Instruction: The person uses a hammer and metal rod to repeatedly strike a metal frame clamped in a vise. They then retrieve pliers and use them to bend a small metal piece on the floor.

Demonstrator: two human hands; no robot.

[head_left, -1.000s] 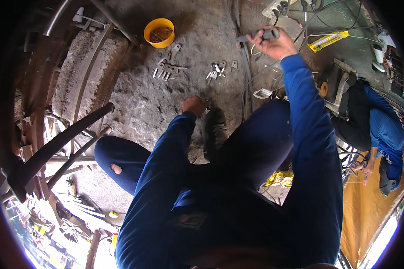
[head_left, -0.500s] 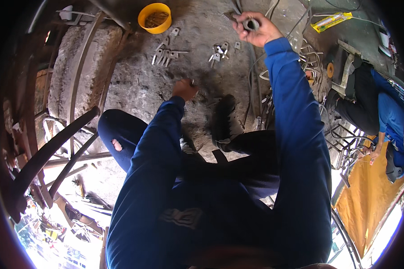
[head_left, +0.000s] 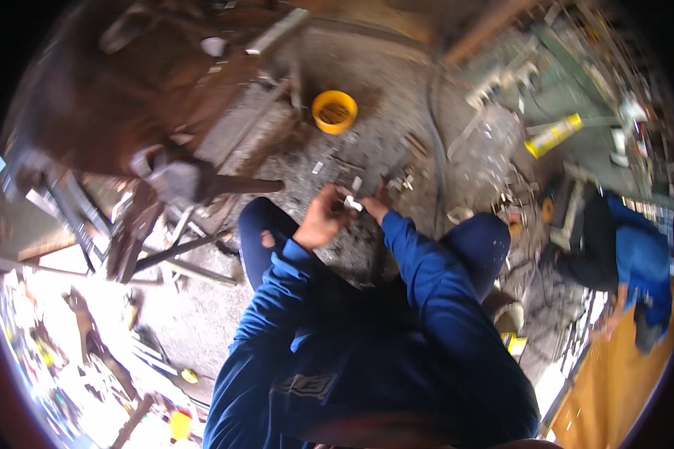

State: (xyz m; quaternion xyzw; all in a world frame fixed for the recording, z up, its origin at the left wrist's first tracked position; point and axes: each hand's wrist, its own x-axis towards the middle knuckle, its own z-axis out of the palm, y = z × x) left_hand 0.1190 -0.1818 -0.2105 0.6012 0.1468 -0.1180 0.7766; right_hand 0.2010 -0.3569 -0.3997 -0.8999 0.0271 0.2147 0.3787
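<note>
My left hand (head_left: 324, 218) is closed on a small light metal piece (head_left: 353, 203), held between my knees above the dark ground. Close against it on the right, my right hand (head_left: 377, 203) has its fingers bent. Whatever it grips is blurred and partly hidden, and a dark elongated shape (head_left: 395, 166) shows just beyond its fingers. Several small metal pieces (head_left: 406, 182) lie on the ground beside that hand. Farther out stands a yellow bowl (head_left: 335, 93) with brown contents.
Dark metal bars (head_left: 243, 185) stick out at my left. A cable (head_left: 436, 112) runs along the ground at the right, near a yellow package (head_left: 553, 136). Another person in blue (head_left: 640, 251) crouches at far right by an orange-brown sheet (head_left: 618, 374).
My right hand has come back from far right, where it held a round-ended thing, to beside my left hand. My left hand has risen. The view has shifted and my knees are spread.
</note>
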